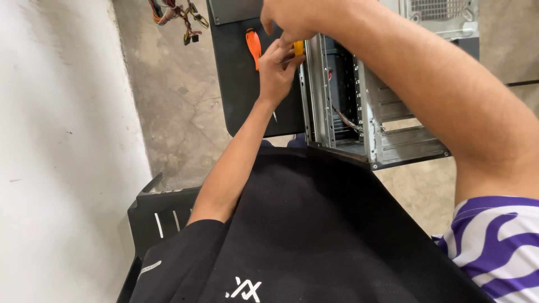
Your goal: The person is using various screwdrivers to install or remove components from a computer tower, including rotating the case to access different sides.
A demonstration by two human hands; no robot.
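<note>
Both hands meet at the case's front edge: left hand grips a yellow-handled screwdriver, right hand closed above it, grip unclear.

White wall at left, mottled concrete floor (daylit), blk chair.

Bundle of loose coloured wires on the mottled concrete floor at top left, well apart from the rest. Plain white wall down the left side. Black plastic chair at lower left, slotted back showing, just beside the wall. Black cloth with a small white mark fills the bottom centre. Purple-and-white striped sleeve at lower right
</note>
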